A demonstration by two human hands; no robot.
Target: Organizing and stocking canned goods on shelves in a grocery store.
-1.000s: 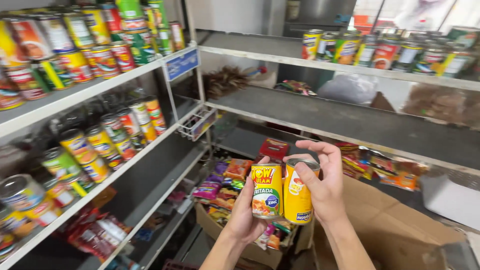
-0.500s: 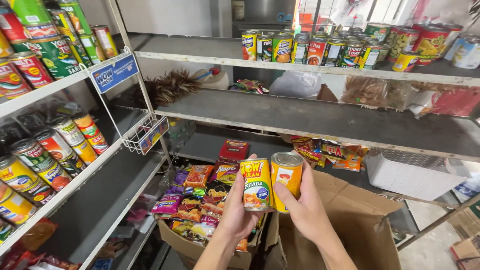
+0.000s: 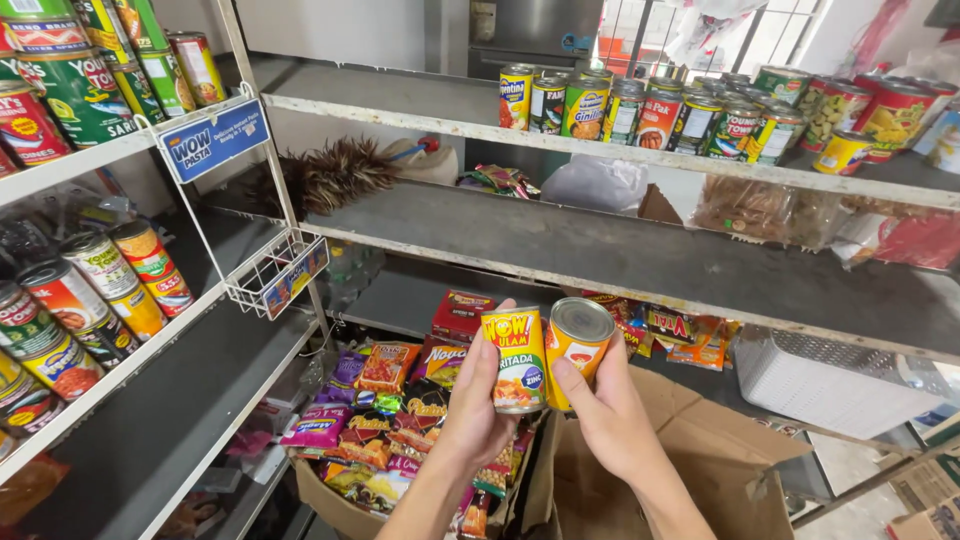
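Grip, left hand (image 3: pixel 478 415): closed around a yellow-labelled can (image 3: pixel 515 360), held upright, fingers wrapped behind it and the thumb on its near side.
Grip, right hand (image 3: pixel 612 415): closed around an orange-yellow can (image 3: pixel 575 350), tilted so that its silver lid faced the camera; the thumb pressed on the label.
Relation of the cans: side by side and touching, raised in front of the chest, above the open cardboard box (image 3: pixel 700 440).
Position in the scene: both cans were carried in the air, below the front edge of the middle shelf (image 3: pixel 620 255) and well apart from the upper shelf (image 3: pixel 420 105).
Upper shelf, right part: a row of tins (image 3: pixel 640 105) stood upright near the front edge, tightly packed.
Middle shelf: a feather duster (image 3: pixel 335 175) lay near its left end, clear plastic bags (image 3: pixel 770 210) toward the right; its central stretch showed bare board.
Left rack: more cans (image 3: pixel 100 280) stood on the slanted shelves, with a small wire basket (image 3: pixel 280 280) hooked on the upright post.
Below: a carton of snack packets (image 3: pixel 380 410) sat just left of the open box; a white plastic basket (image 3: pixel 820 385) stood on the lower shelf to the right.
Step in hand (judgement): the pair appeared lifted out of the box and carried toward shelving, not yet set down.
Next move (judgement): a placement would have called for righting the tilted can and parting the two so that each could stand on its base.
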